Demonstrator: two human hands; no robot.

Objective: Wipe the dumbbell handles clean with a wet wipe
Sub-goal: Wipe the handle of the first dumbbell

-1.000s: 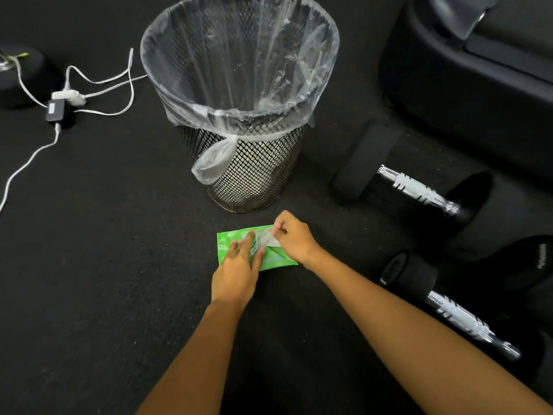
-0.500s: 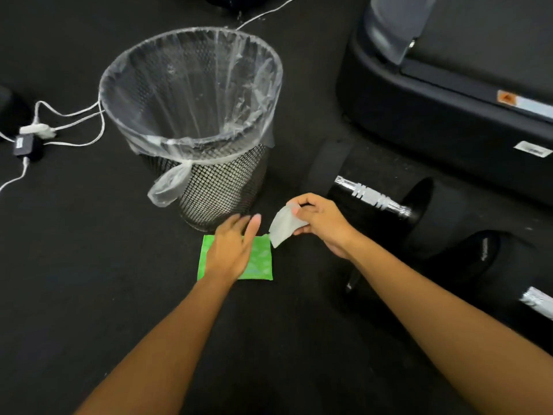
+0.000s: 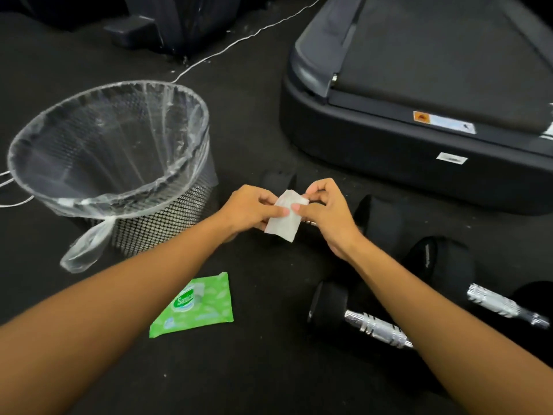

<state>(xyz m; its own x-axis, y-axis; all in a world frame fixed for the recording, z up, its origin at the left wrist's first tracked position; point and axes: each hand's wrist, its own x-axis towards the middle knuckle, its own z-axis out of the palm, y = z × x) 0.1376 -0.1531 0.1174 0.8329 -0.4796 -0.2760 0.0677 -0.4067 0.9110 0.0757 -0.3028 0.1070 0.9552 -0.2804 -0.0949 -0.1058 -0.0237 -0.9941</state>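
Note:
A folded white wet wipe (image 3: 284,217) hangs above the floor, pinched at its left edge by my left hand (image 3: 251,209) and at its right edge by my right hand (image 3: 324,209). The green wipe pack (image 3: 197,305) lies flat on the black floor below my left forearm. Three black dumbbells lie to the right. The near one (image 3: 374,326) shows a knurled chrome handle. A second (image 3: 502,304) lies at the far right. The third (image 3: 380,217) is mostly hidden behind my hands.
A wire-mesh bin (image 3: 116,172) lined with a clear bag stands at the left. A black treadmill base (image 3: 419,139) fills the upper right. A white cable (image 3: 239,40) runs across the floor at the back, and more white cords (image 3: 12,202) lie left of the bin.
My left hand has left the pack and joined my right hand on the wipe, now raised in front of the dumbbells. The view has tilted up and right.

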